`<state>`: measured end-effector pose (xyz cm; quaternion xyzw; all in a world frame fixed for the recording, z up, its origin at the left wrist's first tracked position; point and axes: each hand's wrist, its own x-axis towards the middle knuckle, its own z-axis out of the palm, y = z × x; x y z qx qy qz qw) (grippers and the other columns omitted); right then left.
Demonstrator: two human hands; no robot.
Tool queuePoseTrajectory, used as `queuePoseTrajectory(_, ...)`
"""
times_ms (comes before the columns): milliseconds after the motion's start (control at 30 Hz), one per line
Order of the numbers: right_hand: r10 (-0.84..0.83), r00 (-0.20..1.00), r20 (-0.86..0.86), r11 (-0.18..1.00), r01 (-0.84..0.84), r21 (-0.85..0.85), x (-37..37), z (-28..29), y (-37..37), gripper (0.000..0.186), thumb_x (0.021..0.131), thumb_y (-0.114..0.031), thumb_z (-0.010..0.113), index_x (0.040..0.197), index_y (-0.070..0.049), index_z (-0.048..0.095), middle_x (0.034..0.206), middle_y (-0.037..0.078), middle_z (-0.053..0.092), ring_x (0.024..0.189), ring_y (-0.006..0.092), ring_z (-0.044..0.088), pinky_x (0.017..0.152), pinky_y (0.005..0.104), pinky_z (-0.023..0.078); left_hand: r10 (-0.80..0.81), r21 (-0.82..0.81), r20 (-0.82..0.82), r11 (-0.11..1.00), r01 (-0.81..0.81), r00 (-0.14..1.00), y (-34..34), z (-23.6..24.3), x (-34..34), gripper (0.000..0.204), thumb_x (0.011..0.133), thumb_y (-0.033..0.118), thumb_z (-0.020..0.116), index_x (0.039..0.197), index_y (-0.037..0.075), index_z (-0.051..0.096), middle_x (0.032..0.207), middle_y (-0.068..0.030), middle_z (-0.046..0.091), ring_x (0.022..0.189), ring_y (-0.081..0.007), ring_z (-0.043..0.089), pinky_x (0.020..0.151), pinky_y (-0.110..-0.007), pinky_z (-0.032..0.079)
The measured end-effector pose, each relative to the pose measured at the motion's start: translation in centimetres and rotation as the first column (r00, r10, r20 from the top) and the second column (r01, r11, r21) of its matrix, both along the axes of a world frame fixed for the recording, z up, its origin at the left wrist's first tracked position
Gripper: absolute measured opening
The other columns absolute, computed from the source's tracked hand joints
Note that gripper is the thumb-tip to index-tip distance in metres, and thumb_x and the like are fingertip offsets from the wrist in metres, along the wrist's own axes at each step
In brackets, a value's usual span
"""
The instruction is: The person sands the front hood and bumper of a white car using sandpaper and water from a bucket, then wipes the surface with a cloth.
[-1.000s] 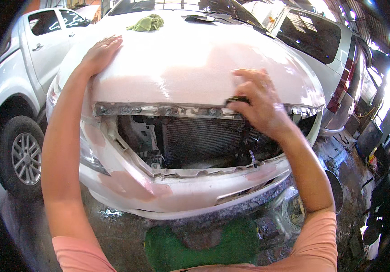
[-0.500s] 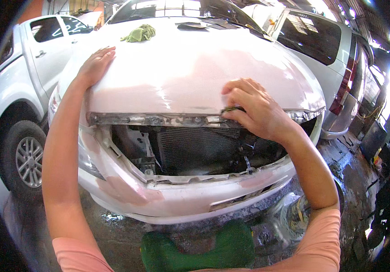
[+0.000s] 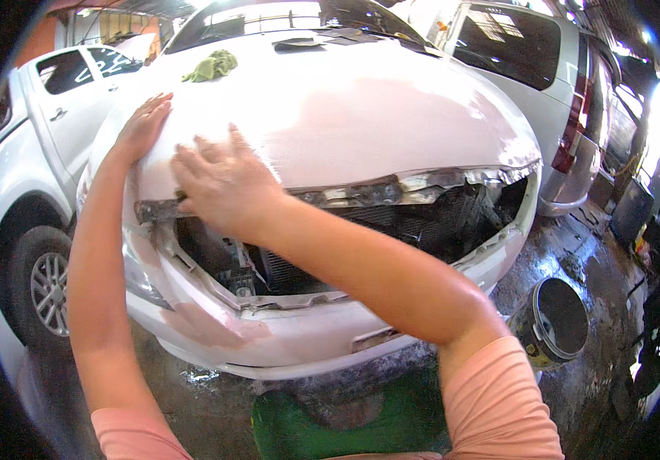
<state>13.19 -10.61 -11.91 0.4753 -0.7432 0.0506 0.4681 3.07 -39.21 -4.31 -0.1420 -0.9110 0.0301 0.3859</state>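
A white car's hood [image 3: 391, 115], with dull pinkish patches, lies in front of me. My left hand [image 3: 143, 126] rests flat on its left edge, fingers stretched out. Close to the hood's front left corner, my right hand [image 3: 226, 184] presses on the surface, slightly blurred. A thin dark piece, like sandpaper [image 3: 179, 195], shows at its thumb; the rest is hidden under the palm. A crumpled green cloth [image 3: 211, 67] lies farther up the hood. Dark flat sheets [image 3: 300, 46] lie near the windshield.
Below the hood's ragged front edge is an open grille bay with a radiator [image 3: 291, 268], above the bumper [image 3: 299, 337]. A bucket [image 3: 560, 318] stands on the wet floor at right. Something green [image 3: 314, 429] is below me. A pickup [image 3: 77, 115] and a van [image 3: 514, 92] flank the car.
My right hand has swept left along the hood's front, from right of the middle to the left corner. My left hand stays on the hood. The view has shifted slightly, and the bucket shows more fully.
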Motion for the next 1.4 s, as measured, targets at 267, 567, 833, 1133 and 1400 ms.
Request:
queuePoseTrajectory(267, -0.370, 0.920, -0.126, 0.898, 0.389, 0.204, -1.1, 1.5, 26.5, 0.056, 0.104, -0.055, 0.038, 0.149, -0.024, 0.049, 0.159, 0.007, 0.043, 0.149, 0.0337, 0.036, 0.120, 0.0626, 0.024, 0.022, 0.233, 0.129, 0.971, -0.052, 0.991, -0.7, 1.2, 1.8, 0.050, 0.109, 0.030, 0.036, 0.148, 0.001, 0.049, 0.158, -0.0155, 0.043, 0.151, -0.0267, 0.031, 0.126, -0.037, 0.021)
queuePoseTrajectory(567, -0.297, 0.952, -0.066, 0.908, 0.304, 0.288, -0.9, 1.5, 23.6, 0.065, 0.100, -0.065, 0.030, 0.154, -0.031, 0.044, 0.166, 0.002, 0.030, 0.155, 0.0277, 0.023, 0.126, 0.0554, 0.011, -0.019, 0.309, 0.170, 0.950, -0.035, 0.985, 0.2, 0.1, 1.2, 0.056, 0.108, 0.036, 0.034, 0.148, 0.000, 0.048, 0.160, -0.0167, 0.040, 0.152, -0.0257, 0.029, 0.126, -0.035, 0.019)
queuePoseTrajectory(833, -0.201, 0.960, -0.196, 0.945, 0.243, 0.218, -1.5, 1.8, 25.6, 0.060, 0.097, -0.059, 0.047, 0.144, -0.021, 0.053, 0.159, 0.012, 0.042, 0.145, 0.0321, 0.041, 0.117, 0.0622, 0.030, 0.006, 0.268, 0.145, 0.962, -0.045, 0.989, -1.3, 0.9, 1.3, 0.057, 0.108, 0.037, 0.035, 0.151, 0.001, 0.045, 0.161, -0.0161, 0.038, 0.152, -0.0255, 0.029, 0.126, -0.036, 0.019)
queuePoseTrajectory(1133, -0.563, 0.822, -0.089, 0.808, 0.570, 0.148, -3.0, 0.9, 39.1, 0.071, 0.091, -0.070, 0.041, 0.152, -0.035, 0.047, 0.166, 0.012, 0.028, 0.152, 0.0312, 0.030, 0.123, 0.0576, 0.021, -0.083, 0.383, 0.182, 0.924, 0.007, 0.980, 0.8, 0.8, 1.5, 0.059, 0.109, 0.040, 0.035, 0.152, 0.002, 0.044, 0.162, -0.0155, 0.037, 0.153, -0.0246, 0.027, 0.126, -0.035, 0.017)
queuePoseTrajectory(1400, -0.445, 0.894, -0.055, 0.885, 0.449, 0.128, -2.4, 1.1, 35.6, 0.067, 0.095, -0.068, 0.041, 0.151, -0.031, 0.049, 0.165, 0.012, 0.031, 0.150, 0.0296, 0.033, 0.123, 0.0550, 0.023, -0.116, 0.321, 0.185, 0.946, 0.052, 0.976, -4.0, 1.2, -0.3, 0.061, 0.110, 0.043, 0.034, 0.152, -0.001, 0.043, 0.162, -0.0164, 0.036, 0.153, -0.0246, 0.026, 0.126, -0.035, 0.016)
